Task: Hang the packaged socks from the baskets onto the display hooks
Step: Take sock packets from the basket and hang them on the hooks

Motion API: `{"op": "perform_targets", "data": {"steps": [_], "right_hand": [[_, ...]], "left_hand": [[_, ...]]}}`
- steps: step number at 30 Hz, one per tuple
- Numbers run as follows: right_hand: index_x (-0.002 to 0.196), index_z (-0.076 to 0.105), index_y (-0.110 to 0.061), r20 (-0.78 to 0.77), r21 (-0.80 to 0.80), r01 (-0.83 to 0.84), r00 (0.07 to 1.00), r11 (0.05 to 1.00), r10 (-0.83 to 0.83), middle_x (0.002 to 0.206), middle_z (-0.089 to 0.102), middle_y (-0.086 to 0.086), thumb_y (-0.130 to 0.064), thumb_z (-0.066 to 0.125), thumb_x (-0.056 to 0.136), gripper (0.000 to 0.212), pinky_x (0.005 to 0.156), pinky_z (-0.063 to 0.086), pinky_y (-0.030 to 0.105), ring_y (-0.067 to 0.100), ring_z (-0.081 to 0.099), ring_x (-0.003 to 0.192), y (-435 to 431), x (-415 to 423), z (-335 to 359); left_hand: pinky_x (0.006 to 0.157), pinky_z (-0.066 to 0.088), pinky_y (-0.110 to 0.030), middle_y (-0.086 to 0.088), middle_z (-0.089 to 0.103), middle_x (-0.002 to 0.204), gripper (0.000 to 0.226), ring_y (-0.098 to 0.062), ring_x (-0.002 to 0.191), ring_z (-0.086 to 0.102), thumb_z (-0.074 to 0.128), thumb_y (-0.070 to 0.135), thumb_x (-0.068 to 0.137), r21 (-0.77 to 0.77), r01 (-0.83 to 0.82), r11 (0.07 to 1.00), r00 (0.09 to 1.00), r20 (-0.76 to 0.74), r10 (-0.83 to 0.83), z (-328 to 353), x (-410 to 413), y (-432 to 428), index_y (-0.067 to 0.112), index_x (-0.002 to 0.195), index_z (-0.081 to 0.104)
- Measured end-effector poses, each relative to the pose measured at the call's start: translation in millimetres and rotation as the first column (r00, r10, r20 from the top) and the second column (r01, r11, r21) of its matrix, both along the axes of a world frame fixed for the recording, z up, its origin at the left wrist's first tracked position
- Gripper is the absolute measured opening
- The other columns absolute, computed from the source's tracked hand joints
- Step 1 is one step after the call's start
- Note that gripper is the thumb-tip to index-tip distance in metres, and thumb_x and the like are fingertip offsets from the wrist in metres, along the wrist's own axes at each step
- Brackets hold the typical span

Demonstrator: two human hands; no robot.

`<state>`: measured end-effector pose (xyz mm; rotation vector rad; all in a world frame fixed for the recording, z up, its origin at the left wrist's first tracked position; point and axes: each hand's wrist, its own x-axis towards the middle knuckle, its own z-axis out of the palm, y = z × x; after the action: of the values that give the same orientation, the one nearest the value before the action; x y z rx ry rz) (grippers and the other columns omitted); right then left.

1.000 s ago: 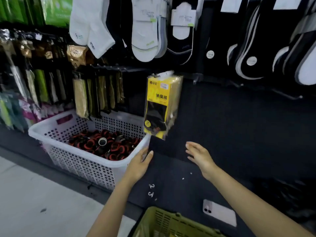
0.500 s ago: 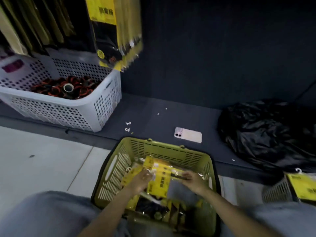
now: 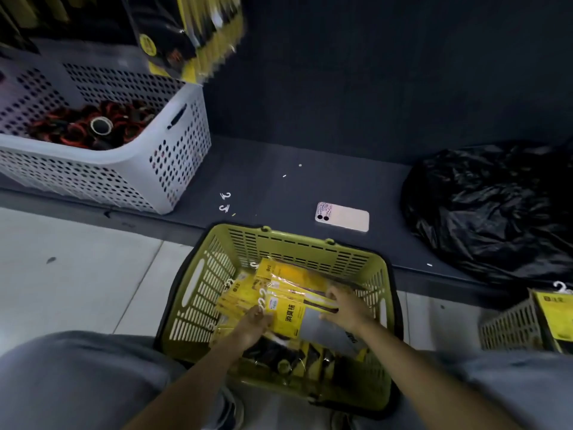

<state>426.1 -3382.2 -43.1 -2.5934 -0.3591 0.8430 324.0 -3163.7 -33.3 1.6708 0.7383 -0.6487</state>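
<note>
Gripping a yellow pack (image 3: 290, 315) between them, the left hand (image 3: 255, 321) pinched its near-left corner and the right hand (image 3: 344, 308) curled its fingers over its right edge. The pack lay on top of the other packaged socks (image 3: 245, 293) heaped in the green basket (image 3: 297, 240) on the floor between the person's knees. Both forearms and deep shadow covered the nearer packs, so their number could not be told. The hanging bundle (image 3: 192, 35) above was blurred and cut off by the upper edge, and a second basket (image 3: 511, 324) holding another yellow packet (image 3: 555, 315) was cut off at the right. A second before, both hands had been raised and empty beneath that bundle; half a second before they were already down among the packs, much as here. The green basket's far rim stood just beside the front edge of the dark shelf (image 3: 279, 156), with a phone (image 3: 342, 216) near it. Bare shelf lay between the white basket (image 3: 173, 169) on the left and the black bag (image 3: 490, 209) on the right, apart from two small white hooks (image 3: 225, 201).
</note>
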Motion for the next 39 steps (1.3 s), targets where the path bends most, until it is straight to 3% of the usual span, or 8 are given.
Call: {"op": "perform_targets", "data": {"steps": [4, 9, 13, 15, 18, 23, 29, 39], "right_hand": [[0.129, 0.055, -0.022, -0.076, 0.088, 0.05, 0.996, 0.995, -0.043, 0.133, 0.058, -0.003, -0.039, 0.075, 0.079, 0.057, 0.091, 0.043, 0.023, 0.016, 0.054, 0.122, 9.6, 3.9, 9.3], [0.115, 0.063, -0.021, -0.075, 0.297, 0.09, 0.995, 0.95, -0.071, 0.113, 0.061, -0.014, -0.036, 0.077, 0.078, 0.043, 0.082, 0.041, 0.021, 0.008, 0.055, 0.112, 26.8, 5.4, 50.1], [0.094, 0.069, -0.011, -0.234, 0.67, 0.34, 0.94, 0.66, -0.247, 0.089, 0.072, -0.003, -0.014, 0.079, 0.077, 0.021, 0.075, 0.049, 0.023, 0.011, 0.064, 0.085, 42.3, 9.8, 105.9], [0.094, 0.07, -0.011, -0.297, 0.767, 0.388, 0.921, 0.511, -0.253, 0.09, 0.075, 0.002, -0.012, 0.078, 0.077, 0.019, 0.069, 0.054, 0.023, 0.016, 0.069, 0.082, 51.3, 14.5, 141.1], [0.104, 0.068, -0.013, -0.337, 0.82, 0.384, 0.924, 0.426, -0.182, 0.099, 0.074, 0.009, -0.026, 0.077, 0.074, 0.034, 0.068, 0.057, 0.027, 0.024, 0.072, 0.086, 68.7, 22.9, 194.3], [0.113, 0.063, -0.01, -0.285, 0.889, 0.296, 0.955, 0.35, -0.084, 0.104, 0.073, 0.012, -0.03, 0.066, 0.08, 0.039, 0.074, 0.057, 0.031, 0.025, 0.071, 0.091, 112.6, 37.0, 263.6], [0.116, 0.059, -0.028, 0.18, 0.932, -0.087, 0.954, 0.351, -0.242, 0.109, 0.069, -0.014, -0.02, 0.073, 0.08, 0.039, 0.084, 0.051, 0.017, -0.001, 0.064, 0.1, 173.7, 52.6, 341.9], [0.099, 0.066, -0.01, 0.028, 0.988, 0.01, 0.971, 0.156, -0.237, 0.092, 0.076, 0.001, -0.016, 0.066, 0.087, 0.014, 0.064, 0.054, 0.017, 0.011, 0.072, 0.083, 255.8, 78.0, 383.5]], "left_hand": [[0.102, 0.039, -0.037, -0.005, 0.051, 0.135, 0.047, -0.019, 0.119, 0.049, 0.057, 0.025, 0.094, -0.045, -0.063, 0.997, 0.99, 0.12, 0.068, 2.7, -2.1, 1.8, 0.015, 0.136, 0.039], [0.112, 0.031, -0.041, -0.011, 0.035, 0.15, 0.083, -0.029, 0.136, 0.035, 0.073, 0.026, 0.082, 0.01, -0.462, 0.887, 0.872, 0.19, 0.452, 38.2, 22.2, -0.3, 0.008, 0.147, 0.025], [0.108, 0.038, -0.042, -0.014, 0.038, 0.146, 0.105, -0.029, 0.131, 0.043, 0.079, 0.032, 0.075, -0.146, -0.695, 0.704, 0.666, 0.24, 0.706, 86.3, 42.5, 9.1, 0.008, 0.15, 0.01], [0.085, 0.053, -0.037, -0.012, 0.063, 0.117, 0.083, -0.026, 0.102, 0.064, 0.07, 0.041, 0.079, -0.447, -0.546, 0.709, 0.703, 0.215, 0.677, 118.8, 49.5, 13.1, 0.009, 0.145, 0.032], [0.082, 0.053, -0.035, -0.01, 0.069, 0.115, 0.06, -0.027, 0.105, 0.066, 0.058, 0.053, 0.079, -0.656, -0.214, 0.724, 0.761, 0.353, 0.544, 171.7, 61.0, 23.1, 0.013, 0.124, 0.061], [0.093, 0.05, -0.042, -0.009, 0.07, 0.114, 0.048, -0.028, 0.106, 0.066, 0.059, 0.044, 0.083, -0.507, -0.141, 0.851, 0.604, 0.637, 0.479, 250.1, 78.9, 63.4, 0.013, 0.12, 0.063], [0.06, 0.053, -0.015, 0.006, 0.075, 0.092, 0.03, -0.011, 0.083, 0.072, 0.07, 0.04, 0.076, -0.384, -0.309, 0.87, 0.272, 0.841, 0.468, 325.1, 85.3, 108.6, 0.022, 0.099, 0.069], [0.067, 0.045, -0.003, 0.029, 0.068, 0.092, 0.021, 0.011, 0.086, 0.063, 0.066, 0.046, 0.076, -0.212, -0.484, 0.849, 0.08, 0.956, 0.284, 363.5, 100.7, 176.4, 0.037, 0.096, 0.063]]}}
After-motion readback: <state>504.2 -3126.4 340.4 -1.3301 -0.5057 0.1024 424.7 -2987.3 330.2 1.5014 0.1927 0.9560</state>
